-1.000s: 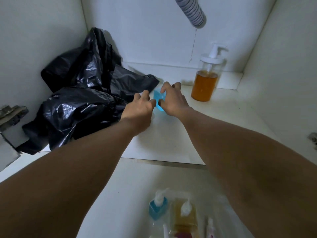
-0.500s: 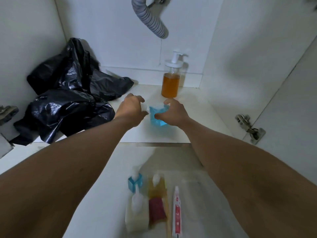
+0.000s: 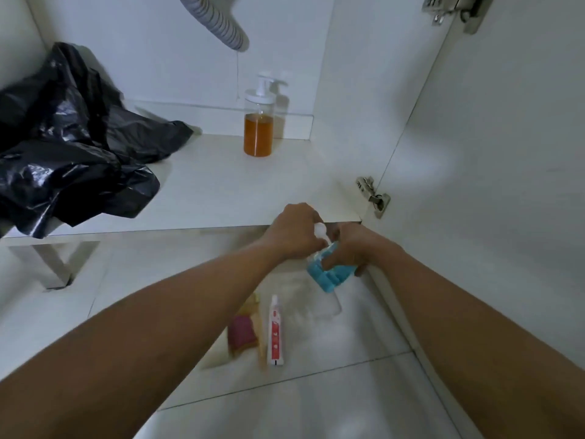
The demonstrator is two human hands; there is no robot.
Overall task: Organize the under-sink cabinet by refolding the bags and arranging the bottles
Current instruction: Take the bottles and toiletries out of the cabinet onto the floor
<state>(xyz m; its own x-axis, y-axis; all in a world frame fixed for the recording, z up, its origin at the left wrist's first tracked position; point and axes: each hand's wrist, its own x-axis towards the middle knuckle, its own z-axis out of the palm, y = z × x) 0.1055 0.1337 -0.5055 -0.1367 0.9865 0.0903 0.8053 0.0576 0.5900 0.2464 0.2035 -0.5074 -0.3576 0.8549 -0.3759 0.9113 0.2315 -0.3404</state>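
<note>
A small pump bottle of blue liquid point(image 3: 326, 277) hangs tilted above the floor, just outside the cabinet's front edge. My right hand point(image 3: 351, 248) grips its body. My left hand point(image 3: 297, 231) curls round its white pump top. Inside the cabinet, crumpled black plastic bags point(image 3: 72, 153) lie heaped at the left. A clear pump bottle of orange liquid point(image 3: 259, 128) stands upright at the back near the right wall.
On the tiled floor under my arms lie a white and red tube point(image 3: 275, 331), a blurred bottle with a dark red label point(image 3: 243, 334) and clear plastic. A grey corrugated drain hose point(image 3: 218, 23) hangs above. The open cabinet door point(image 3: 490, 153) with its hinge point(image 3: 373, 196) stands at the right.
Both hands have carried the blue bottle from the cabinet shelf out past its front edge, over the floor. The view has swung right and down.
</note>
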